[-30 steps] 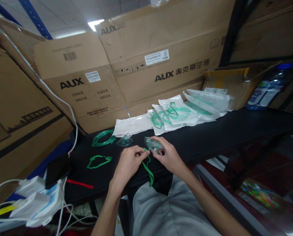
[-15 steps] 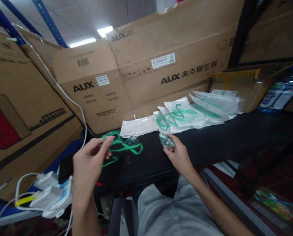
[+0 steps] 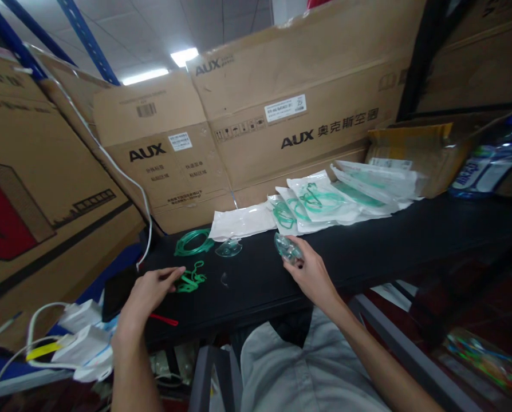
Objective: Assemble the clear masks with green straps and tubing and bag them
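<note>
At the left part of the black table, my left hand point(image 3: 155, 289) has its fingertips together at the edge of a small heap of green elastic straps point(image 3: 191, 278). My right hand point(image 3: 310, 268) holds a clear plastic mask point(image 3: 287, 247) by its side, just over the table. Behind the straps lies a coil of green tubing point(image 3: 193, 242). To the right of that coil rests another clear mask point(image 3: 229, 248), in front of a white packet point(image 3: 241, 222). A small clear piece point(image 3: 224, 279) lies between my hands.
Several white packets with green contents point(image 3: 320, 199) overlap along the back. Cardboard boxes point(image 3: 256, 134) stand behind. A blue-capped bottle point(image 3: 488, 163) is at the right. White plugs point(image 3: 84, 337) and a red item point(image 3: 165, 319) are at the left.
My left hand has come down and toward me, bringing the green strap onto the heap. The tubing coil and the resting mask are now uncovered. My right hand has barely moved.
</note>
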Demonstrator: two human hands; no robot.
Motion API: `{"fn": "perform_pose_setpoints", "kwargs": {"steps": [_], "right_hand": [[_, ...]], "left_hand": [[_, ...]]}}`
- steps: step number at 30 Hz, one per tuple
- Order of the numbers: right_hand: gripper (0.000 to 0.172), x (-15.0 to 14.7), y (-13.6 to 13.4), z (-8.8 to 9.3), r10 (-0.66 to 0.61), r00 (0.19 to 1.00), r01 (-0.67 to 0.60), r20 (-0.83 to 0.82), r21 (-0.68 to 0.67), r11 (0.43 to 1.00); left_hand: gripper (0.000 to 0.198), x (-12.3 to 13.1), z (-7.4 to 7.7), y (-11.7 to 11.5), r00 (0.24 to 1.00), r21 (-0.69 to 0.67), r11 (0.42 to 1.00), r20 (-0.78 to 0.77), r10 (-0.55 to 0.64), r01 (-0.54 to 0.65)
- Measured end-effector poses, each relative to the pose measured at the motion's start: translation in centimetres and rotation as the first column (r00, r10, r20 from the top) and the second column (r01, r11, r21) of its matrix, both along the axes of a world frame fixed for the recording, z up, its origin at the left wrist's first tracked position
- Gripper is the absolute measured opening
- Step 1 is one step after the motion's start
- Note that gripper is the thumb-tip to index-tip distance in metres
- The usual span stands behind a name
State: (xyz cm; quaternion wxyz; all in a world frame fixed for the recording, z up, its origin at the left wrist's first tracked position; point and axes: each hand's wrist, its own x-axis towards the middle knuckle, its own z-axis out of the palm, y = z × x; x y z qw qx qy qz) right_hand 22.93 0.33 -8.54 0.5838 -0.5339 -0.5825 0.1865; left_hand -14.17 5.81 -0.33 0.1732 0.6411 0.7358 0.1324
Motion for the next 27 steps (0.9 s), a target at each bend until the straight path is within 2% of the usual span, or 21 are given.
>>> {"fn": "perform_pose_setpoints", "kwargs": {"steps": [3,5,7,10,12,14,16,18,21,24,26,27], "right_hand": [[0.047,0.0,-0.1,0.1,0.008,1.000,-0.008,0.014,0.002,1.000],[0.048,0.1,-0.1,0.1,0.035,0.999,-0.035,-0.012,-0.010,0.999],[0.049,0.1,-0.1,0.0,0.079,0.993,-0.083,-0.083,-0.039,0.996],[0.050,0.2,-0.1,0.0,0.140,0.971,-0.160,-0.195,-0.090,0.983],[0.053,0.2,-0.1,0.2,0.172,0.957,-0.201,-0.233,-0.104,0.974],[0.056,0.2,-0.1,0.3,0.205,0.946,-0.239,-0.251,-0.110,0.965],[0.058,0.2,-0.1,0.4,0.234,0.935,-0.272,-0.267,-0.114,0.956],[0.060,0.3,-0.1,0.5,0.258,0.921,-0.301,-0.291,-0.113,0.947],[0.060,0.3,-0.2,0.8,0.287,0.905,-0.336,-0.314,-0.115,0.935],[0.056,0.3,-0.5,1.2,0.300,0.899,-0.351,-0.319,-0.117,0.929],[0.051,0.3,-0.6,1.4,0.316,0.894,-0.368,-0.317,-0.118,0.922],[0.049,0.3,-0.7,1.4,0.326,0.892,-0.377,-0.314,-0.116,0.919]], "left_hand": [[0.067,-0.8,-0.2,-0.4,0.991,0.037,0.998,-0.122,0.049,-0.044],[0.065,-0.7,0.2,-0.8,0.974,0.146,0.987,-0.201,0.102,-0.073],[0.063,0.0,0.5,-1.1,0.978,0.271,0.962,-0.193,0.079,-0.024],[0.061,2.2,0.2,-0.8,0.977,0.344,0.916,-0.128,-0.170,0.204],[0.058,3.5,-0.4,-0.4,0.936,0.291,0.890,-0.106,-0.334,0.351],[0.055,4.2,-1.0,0.1,0.914,0.195,0.893,-0.081,-0.397,0.405],[0.053,4.2,-1.3,0.3,0.927,0.111,0.920,-0.076,-0.368,0.375],[0.053,3.9,-1.1,0.3,0.945,0.097,0.942,-0.092,-0.314,0.322],[0.050,4.4,0.1,-0.3,0.957,0.230,0.929,-0.083,-0.277,0.289],[0.047,7.4,1.4,-1.4,0.958,0.364,0.893,0.014,-0.287,0.263],[0.046,10.4,1.9,-2.2,0.933,0.370,0.889,0.126,-0.337,0.271],[0.045,12.1,1.8,-2.4,0.900,0.348,0.883,0.185,-0.394,0.315]]}}
